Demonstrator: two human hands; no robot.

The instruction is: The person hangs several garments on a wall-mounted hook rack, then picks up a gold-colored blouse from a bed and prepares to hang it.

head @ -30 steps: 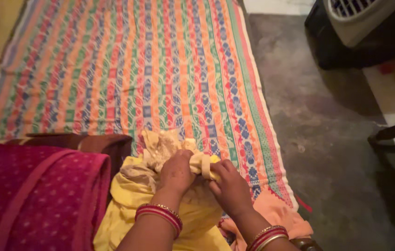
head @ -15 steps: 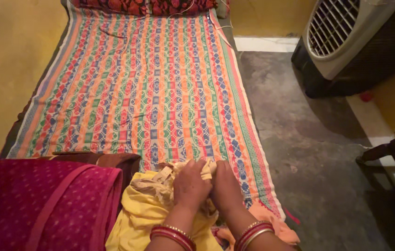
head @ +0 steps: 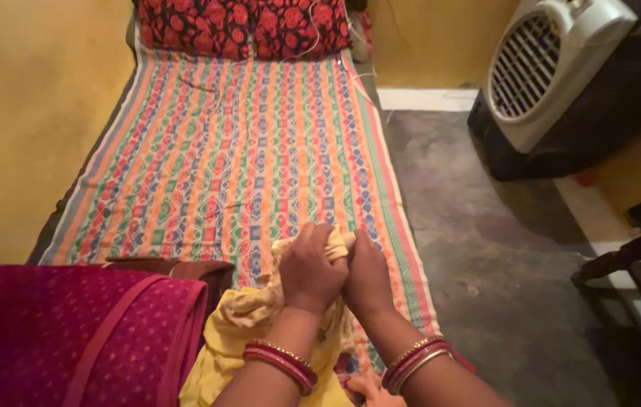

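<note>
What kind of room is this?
Probably a bedroom in a home: a low bed under a striped multicoloured patterned sheet, a red floral pillow at its head, and a white air cooler.

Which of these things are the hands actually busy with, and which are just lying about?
In hand: cream cloth, gripped by left hand and right hand; yellow garment beneath.

Lying about: striped bedsheet, floral pillows, maroon fabric, air cooler.

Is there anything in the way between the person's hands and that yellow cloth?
Nothing visible does. The left hand and right hand are both closed directly on the bunched yellow cloth, side by side, above the striped bedsheet.
</note>
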